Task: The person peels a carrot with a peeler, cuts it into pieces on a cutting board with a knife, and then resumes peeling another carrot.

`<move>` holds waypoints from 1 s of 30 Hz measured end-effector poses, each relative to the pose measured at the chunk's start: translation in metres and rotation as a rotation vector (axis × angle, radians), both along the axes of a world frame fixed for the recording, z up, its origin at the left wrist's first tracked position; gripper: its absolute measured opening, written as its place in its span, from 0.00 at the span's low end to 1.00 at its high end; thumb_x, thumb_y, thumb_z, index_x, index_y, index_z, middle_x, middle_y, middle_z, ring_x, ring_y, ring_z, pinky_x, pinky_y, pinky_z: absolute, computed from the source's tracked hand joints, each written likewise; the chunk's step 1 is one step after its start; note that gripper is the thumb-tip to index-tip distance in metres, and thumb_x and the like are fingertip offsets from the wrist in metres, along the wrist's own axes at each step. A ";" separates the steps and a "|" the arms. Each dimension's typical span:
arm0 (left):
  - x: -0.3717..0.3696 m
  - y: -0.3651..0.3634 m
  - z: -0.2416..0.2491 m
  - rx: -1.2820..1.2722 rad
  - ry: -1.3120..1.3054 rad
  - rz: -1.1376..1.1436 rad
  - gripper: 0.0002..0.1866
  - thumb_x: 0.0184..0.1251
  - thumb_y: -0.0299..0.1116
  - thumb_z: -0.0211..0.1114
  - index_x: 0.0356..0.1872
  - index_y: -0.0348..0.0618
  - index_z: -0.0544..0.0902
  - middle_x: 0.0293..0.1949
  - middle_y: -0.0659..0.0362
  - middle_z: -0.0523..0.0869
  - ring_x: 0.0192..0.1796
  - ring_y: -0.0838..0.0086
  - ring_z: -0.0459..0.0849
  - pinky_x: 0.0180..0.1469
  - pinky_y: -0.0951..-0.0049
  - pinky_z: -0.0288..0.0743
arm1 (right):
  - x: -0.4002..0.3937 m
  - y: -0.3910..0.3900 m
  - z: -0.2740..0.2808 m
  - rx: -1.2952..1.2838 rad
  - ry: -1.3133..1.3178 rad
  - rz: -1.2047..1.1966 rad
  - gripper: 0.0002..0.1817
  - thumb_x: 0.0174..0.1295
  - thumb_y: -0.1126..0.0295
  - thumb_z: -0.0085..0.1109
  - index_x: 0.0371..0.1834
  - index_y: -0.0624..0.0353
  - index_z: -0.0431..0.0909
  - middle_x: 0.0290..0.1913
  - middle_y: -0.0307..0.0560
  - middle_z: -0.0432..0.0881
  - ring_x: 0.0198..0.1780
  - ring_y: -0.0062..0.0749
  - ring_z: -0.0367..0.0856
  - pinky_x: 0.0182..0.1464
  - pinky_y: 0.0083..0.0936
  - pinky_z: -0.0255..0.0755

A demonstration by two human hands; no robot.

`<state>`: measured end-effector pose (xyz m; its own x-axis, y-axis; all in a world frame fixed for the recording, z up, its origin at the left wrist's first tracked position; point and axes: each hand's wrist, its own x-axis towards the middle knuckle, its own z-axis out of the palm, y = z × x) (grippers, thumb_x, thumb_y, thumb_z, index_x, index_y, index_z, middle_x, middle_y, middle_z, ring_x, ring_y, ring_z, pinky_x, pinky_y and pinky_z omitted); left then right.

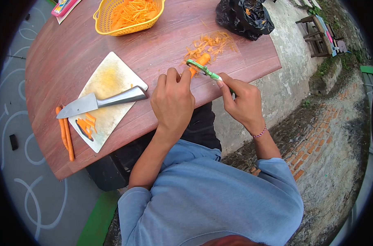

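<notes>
My left hand (173, 98) is closed around the near end of an orange carrot (203, 60), which points away from me over the table. In my right hand (243, 98) is a green peeler (211, 74), its handle pinched between thumb and fingers. The peeler's head lies across the carrot, just beyond my left fingers. Thin carrot peelings (213, 43) are heaped on the table past the carrot's far end. Part of the carrot is hidden by my left hand and the peeler.
Left of my hands, a knife (88, 104) rests on a white cutting board (125, 74) with cut carrot sticks (87, 124). Whole thin carrots (66, 133) lie beside it. A yellow basket (131, 29) of carrot strips and a black plastic bag (244, 20) stand farther back.
</notes>
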<state>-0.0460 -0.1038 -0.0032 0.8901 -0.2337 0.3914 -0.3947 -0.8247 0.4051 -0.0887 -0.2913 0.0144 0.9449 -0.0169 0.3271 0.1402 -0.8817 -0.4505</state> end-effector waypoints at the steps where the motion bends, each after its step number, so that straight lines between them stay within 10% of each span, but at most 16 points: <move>1: 0.000 0.000 0.000 0.002 0.001 0.001 0.09 0.58 0.24 0.72 0.38 0.43 0.82 0.36 0.56 0.79 0.40 0.59 0.82 0.39 0.57 0.78 | 0.003 -0.004 0.000 0.001 0.000 -0.002 0.09 0.70 0.63 0.66 0.50 0.48 0.89 0.26 0.50 0.85 0.25 0.50 0.84 0.28 0.43 0.73; 19: 0.006 0.020 0.021 -0.181 0.168 0.018 0.09 0.67 0.32 0.72 0.39 0.40 0.81 0.35 0.50 0.83 0.34 0.50 0.85 0.37 0.52 0.77 | 0.020 -0.027 0.001 0.334 -0.044 -0.231 0.13 0.75 0.66 0.64 0.55 0.62 0.87 0.36 0.60 0.89 0.31 0.50 0.87 0.36 0.34 0.78; 25: 0.012 0.029 0.019 -0.257 0.149 -0.043 0.12 0.72 0.38 0.69 0.39 0.39 0.80 0.35 0.51 0.83 0.31 0.48 0.86 0.31 0.52 0.78 | 0.022 -0.032 -0.008 0.145 -0.160 -0.089 0.14 0.77 0.66 0.62 0.56 0.64 0.86 0.31 0.50 0.85 0.33 0.29 0.84 0.38 0.28 0.76; 30: 0.006 0.025 0.024 -0.293 0.173 -0.112 0.11 0.72 0.36 0.70 0.40 0.36 0.82 0.35 0.48 0.85 0.34 0.49 0.85 0.35 0.56 0.76 | 0.038 -0.027 -0.004 0.725 0.147 -0.211 0.18 0.74 0.58 0.68 0.47 0.66 0.87 0.28 0.33 0.81 0.31 0.12 0.72 0.32 0.20 0.65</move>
<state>-0.0396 -0.0784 0.0210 0.9243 -0.2338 0.3017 -0.3809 -0.6189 0.6870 -0.0506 -0.3181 0.0108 0.9308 -0.3637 0.0364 -0.1046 -0.3605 -0.9269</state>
